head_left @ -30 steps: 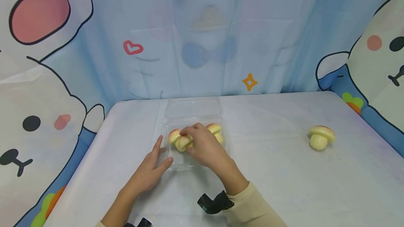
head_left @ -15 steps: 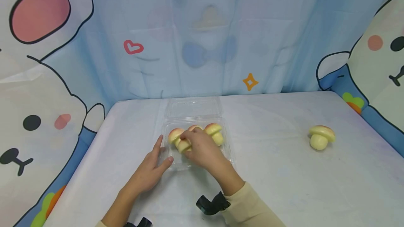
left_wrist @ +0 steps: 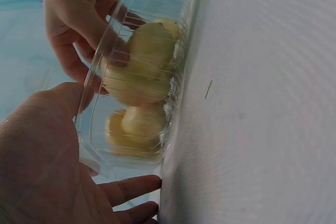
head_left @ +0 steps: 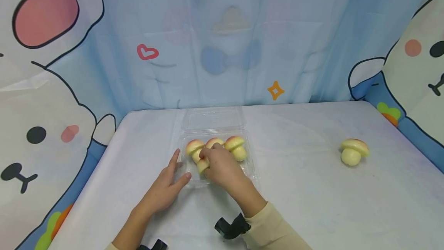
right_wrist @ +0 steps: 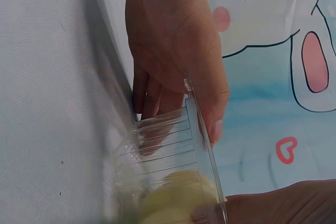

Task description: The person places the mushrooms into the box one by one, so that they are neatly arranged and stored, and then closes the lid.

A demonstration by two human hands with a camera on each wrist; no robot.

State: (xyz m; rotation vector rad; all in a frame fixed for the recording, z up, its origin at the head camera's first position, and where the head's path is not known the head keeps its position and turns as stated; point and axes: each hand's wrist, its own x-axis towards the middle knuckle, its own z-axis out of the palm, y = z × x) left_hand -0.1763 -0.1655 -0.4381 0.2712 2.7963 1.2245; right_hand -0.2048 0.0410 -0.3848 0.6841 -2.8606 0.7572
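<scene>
A clear plastic box [head_left: 194,181] stands on the table with several yellow mushrooms inside, their caps tinged red. One mushroom [head_left: 235,147] sits at its right, another mushroom [head_left: 195,147] at its left. My right hand [head_left: 225,168] reaches into the box and grips a mushroom [head_left: 202,166] near the front, its fingers partly hiding it. Along the left wall rests my left hand [head_left: 165,188], fingers straight and spread. The left wrist view shows the left thumb at the box rim, with the left hand [left_wrist: 44,156] outside the wall.
The box's clear lid [head_left: 213,120] lies folded back behind it. One more mushroom [head_left: 354,151] stands apart on the right of the white tabletop [head_left: 298,188]. A blue cartoon curtain [head_left: 225,41] hangs behind the table.
My right hand has shifted slightly toward the front of the box, and the gripped mushroom has turned and come forward with it. The left hand stays in place.
</scene>
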